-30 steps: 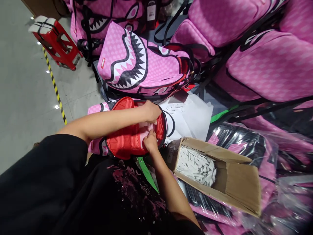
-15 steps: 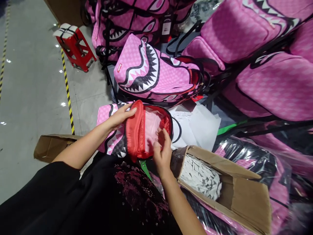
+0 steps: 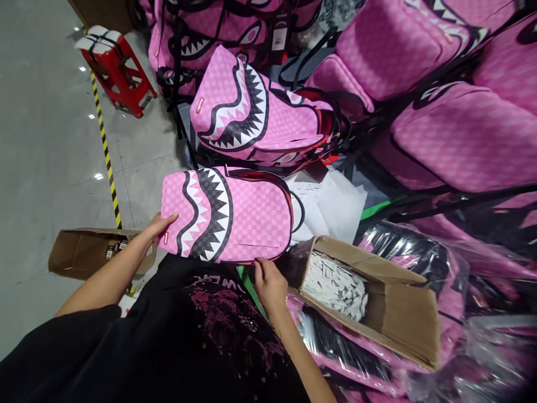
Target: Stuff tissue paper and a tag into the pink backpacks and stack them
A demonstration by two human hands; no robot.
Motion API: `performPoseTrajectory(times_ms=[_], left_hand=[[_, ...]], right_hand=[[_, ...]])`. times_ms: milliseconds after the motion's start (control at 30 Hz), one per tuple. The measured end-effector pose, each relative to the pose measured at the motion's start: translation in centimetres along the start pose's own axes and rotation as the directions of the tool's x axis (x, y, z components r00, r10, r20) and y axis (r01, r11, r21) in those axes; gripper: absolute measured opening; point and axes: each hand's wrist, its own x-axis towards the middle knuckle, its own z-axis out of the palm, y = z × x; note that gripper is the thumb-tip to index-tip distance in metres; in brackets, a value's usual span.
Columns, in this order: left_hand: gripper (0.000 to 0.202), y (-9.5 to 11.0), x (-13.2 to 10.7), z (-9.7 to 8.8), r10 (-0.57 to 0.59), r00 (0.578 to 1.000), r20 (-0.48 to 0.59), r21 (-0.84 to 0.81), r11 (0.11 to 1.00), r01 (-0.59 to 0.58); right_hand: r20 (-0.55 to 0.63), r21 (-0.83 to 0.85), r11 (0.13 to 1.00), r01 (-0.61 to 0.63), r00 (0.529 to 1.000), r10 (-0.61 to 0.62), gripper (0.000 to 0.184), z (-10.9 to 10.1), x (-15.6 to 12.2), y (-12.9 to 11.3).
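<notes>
A pink checkered backpack (image 3: 262, 210) with a black-and-white shark-mouth print lies in front of me, its front panel folded down flat over it. My left hand (image 3: 163, 224) grips its bottom end at the left, thumb on top near a small red label. At the near edge, my right hand (image 3: 271, 285) pinches the rim by the red-lined zipper; whether a zipper pull is between the fingers is too small to see. Just beyond lies a second shark-print backpack (image 3: 289, 120), partly unzipped with red lining showing.
An open cardboard box (image 3: 403, 330) with white paper slips stands at right, over plastic-wrapped pink bags. White paper sheets (image 3: 335, 196) lie behind it. More pink bags (image 3: 470, 137) fill the back right. Leftward are a red stool (image 3: 121, 78) and another cardboard box (image 3: 79, 252) on the floor.
The backpack's front panel, folded back to show the red inside, now lies closed over it. My left hand has moved left to the bottom end, my right hand down to the near edge.
</notes>
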Motion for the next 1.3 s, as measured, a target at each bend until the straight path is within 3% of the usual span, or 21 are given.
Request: performPoseTrajectory(times_ms=[67,133,233,300,400,467,533,567,633,700,733,800,933,1000,1167,1300], left_hand=[[0.056,-1.1,-0.1,0.9,-0.014,0.999,0.039,-0.051,0.999,0.016],[0.052,-1.5,0.0,1.6,-0.021,0.999,0.032,-0.091,0.996,0.024],[0.049,-1.7,0.5,1.7,-0.014,1.0,0.027,-0.113,0.993,0.017],[0.047,-1.8,0.7,1.4,0.002,0.999,0.04,-0.108,0.994,0.002],[0.045,-2.0,1.0,0.8,0.033,0.997,0.076,-0.079,0.996,-0.027],[0.046,-2.1,1.3,0.5,0.054,0.993,0.102,-0.05,0.998,-0.049],[0.047,-2.2,1.7,0.1,0.076,0.989,0.13,-0.023,0.997,-0.073],[0.048,-2.3,2.0,0.0,0.086,0.986,0.145,-0.013,0.996,-0.085],[0.048,-2.6,2.6,-0.2,0.105,0.979,0.178,0.001,0.994,-0.106],[0.046,-3.0,3.3,-0.3,0.12,0.971,0.205,0.013,0.992,-0.125],[0.046,-3.1,3.6,-0.3,0.128,0.968,0.216,0.019,0.991,-0.135],[0.045,-3.4,4.1,-0.3,0.144,0.962,0.233,0.03,0.987,-0.155],[0.045,-3.5,4.6,-0.4,0.161,0.951,0.265,0.063,0.981,-0.184],[0.045,-3.4,4.8,-0.5,0.16,0.945,0.287,0.083,0.978,-0.19],[0.046,-3.2,5.3,-0.7,0.173,0.928,0.331,0.11,0.969,-0.22],[0.046,-2.9,5.8,-0.6,0.176,0.919,0.352,0.149,0.959,-0.241]], right_hand=[[0.086,-0.229,0.974,-0.002,0.996,0.023,0.034,1.1,0.8,-2.1],[0.166,-0.417,0.909,0.007,0.984,0.069,0.033,2.0,1.9,-3.6],[0.32,-0.485,0.872,0.065,0.941,0.108,0.043,2.9,3.0,-4.8],[0.318,-0.488,0.873,0.012,0.934,0.164,0.05,3.4,3.0,-5.1],[0.181,-0.435,0.875,-0.213,0.931,0.317,0.049,4.4,2.9,-5.3],[0.12,-0.269,0.884,-0.383,0.897,0.426,0.042,5.2,3.4,-5.3],[0.068,0.07,0.847,-0.526,0.85,0.522,0.036,6.1,4.3,-5.4],[0.038,0.292,0.771,-0.566,0.813,0.581,0.035,6.6,4.8,-5.5],[0.017,0.686,0.514,-0.516,0.717,0.697,0.036,7.7,5.6,-5.8],[0.037,0.857,0.31,-0.411,0.65,0.759,0.036,8.7,6.1,-6.2],[0.047,0.885,0.265,-0.382,0.641,0.766,0.034,9.2,6.2,-6.3],[0.022,0.869,0.308,-0.388,0.652,0.758,0.028,9.9,6.1,-6.5],[-0.227,0.608,0.657,-0.446,0.695,0.683,0.016,10.9,5.7,-6.6],[-0.333,0.467,0.754,-0.461,0.698,0.633,0.016,11.4,5.6,-6.8],[-0.459,0.423,0.774,-0.472,0.625,0.632,0.025,12.9,5.7,-8.3],[-0.338,0.586,0.665,-0.462,0.607,0.72,0.024,13.2,6.3,-8.6]])
